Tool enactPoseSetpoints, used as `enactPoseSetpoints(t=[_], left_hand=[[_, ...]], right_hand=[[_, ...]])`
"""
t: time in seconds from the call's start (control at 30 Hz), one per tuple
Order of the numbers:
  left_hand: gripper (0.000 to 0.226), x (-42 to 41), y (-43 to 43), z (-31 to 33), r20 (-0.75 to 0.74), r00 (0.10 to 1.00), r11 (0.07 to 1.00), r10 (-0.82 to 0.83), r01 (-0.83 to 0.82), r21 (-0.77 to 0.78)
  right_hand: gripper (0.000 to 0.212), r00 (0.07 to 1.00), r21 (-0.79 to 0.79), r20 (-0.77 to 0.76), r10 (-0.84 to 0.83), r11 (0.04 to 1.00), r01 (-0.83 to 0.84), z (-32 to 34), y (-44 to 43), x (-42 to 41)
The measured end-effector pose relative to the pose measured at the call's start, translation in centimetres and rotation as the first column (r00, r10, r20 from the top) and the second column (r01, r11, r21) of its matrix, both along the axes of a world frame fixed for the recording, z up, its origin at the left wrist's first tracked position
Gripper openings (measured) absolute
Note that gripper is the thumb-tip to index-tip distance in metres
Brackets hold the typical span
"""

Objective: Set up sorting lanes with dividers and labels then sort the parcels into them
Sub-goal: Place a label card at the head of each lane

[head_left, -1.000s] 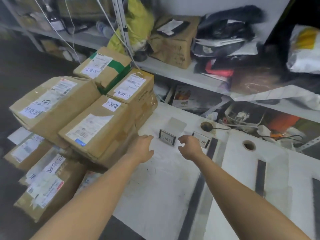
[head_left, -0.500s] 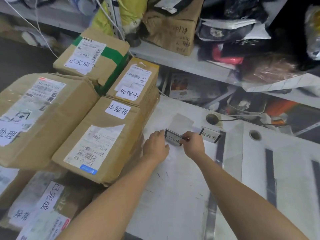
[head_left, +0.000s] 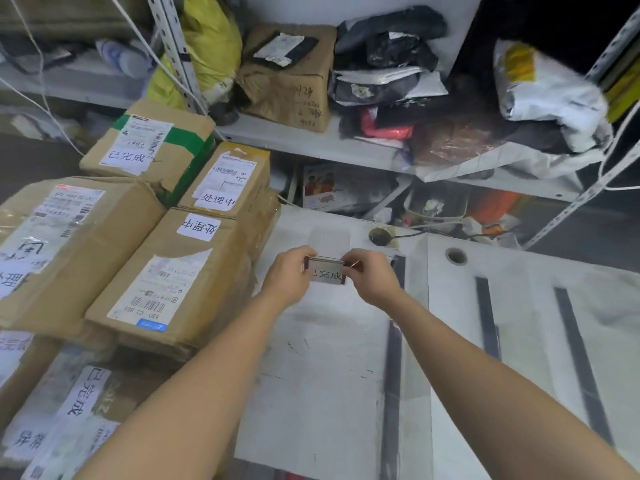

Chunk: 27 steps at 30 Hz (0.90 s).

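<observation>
A small framed label sign [head_left: 326, 272] with black characters is held between both hands just above the white table [head_left: 311, 375]. My left hand [head_left: 289, 278] pinches its left edge and my right hand [head_left: 372, 278] grips its right edge. Cardboard parcels are stacked at the left: one with a white sticker [head_left: 180, 271], a narrow one behind it [head_left: 228, 181], a green-taped one [head_left: 152, 147] and a large one [head_left: 65, 237]. Dark divider strips [head_left: 393, 375], [head_left: 486, 317], [head_left: 581, 368] lie lengthwise on the table.
A metal shelf [head_left: 311, 136] behind the table carries a brown box [head_left: 287, 81], black and white mailer bags [head_left: 388, 64] and a yellow bag [head_left: 207, 46]. Two round cable holes [head_left: 455, 255] sit at the table's far edge. More labelled parcels [head_left: 69, 410] lie low at the left.
Both hands reached the label sign, closed on its two ends and lifted it off the table. The second sign to its right is now hidden behind my right hand.
</observation>
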<state>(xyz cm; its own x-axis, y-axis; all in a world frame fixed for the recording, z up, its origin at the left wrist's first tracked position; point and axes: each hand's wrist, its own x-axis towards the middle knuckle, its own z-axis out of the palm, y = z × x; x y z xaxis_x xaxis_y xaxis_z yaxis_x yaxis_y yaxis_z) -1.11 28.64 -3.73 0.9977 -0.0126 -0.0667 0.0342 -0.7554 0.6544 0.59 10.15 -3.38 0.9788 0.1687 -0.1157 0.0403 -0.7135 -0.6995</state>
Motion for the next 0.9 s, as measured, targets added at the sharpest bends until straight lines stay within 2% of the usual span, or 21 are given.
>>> enactPoseSetpoints(t=[0.13, 0.23, 0.3, 0.47, 0.63, 0.73, 0.9], left_hand=[[0.019, -1.4, -1.4, 3.3, 0.058, 0.998, 0.999, -0.034, 0.035, -0.007], [0.012, -2.8, -4.0, 6.0, 0.121, 0.991, 0.998, -0.056, 0.059, -0.023], [0.008, -3.9, -6.2, 7.8, 0.165, 0.982, 0.994, -0.093, 0.1, -0.037], [0.013, -6.2, -11.0, 11.1, 0.217, 0.961, 0.983, -0.174, 0.182, -0.017], [0.029, -8.0, -16.3, 12.7, 0.224, 0.935, 0.958, -0.276, 0.285, -0.008], [0.026, -8.3, -19.3, 13.2, 0.249, 0.918, 0.95, -0.308, 0.313, 0.019], [0.027, -7.0, -22.9, 13.3, 0.233, 0.921, 0.949, -0.313, 0.314, 0.035]], right_hand=[[0.009, 0.995, 0.055, 0.073, 0.061, 0.996, -0.065, 3.1, -3.1, -1.9], [0.005, 0.988, 0.121, 0.148, 0.038, 0.991, -0.056, 5.2, -5.6, -3.6], [0.012, 0.981, 0.149, 0.194, 0.013, 0.988, -0.042, 6.5, -7.5, -4.9], [0.013, 0.964, 0.174, 0.267, -0.006, 0.984, -0.042, 9.7, -13.2, -8.4], [0.027, 0.945, 0.163, 0.32, -0.067, 0.987, 0.015, 11.3, -19.7, -11.0], [0.03, 0.937, 0.136, 0.325, -0.127, 0.987, 0.087, 12.2, -23.9, -12.5], [0.01, 0.932, 0.079, 0.324, -0.161, 0.987, 0.143, 12.9, -30.5, -14.1]])
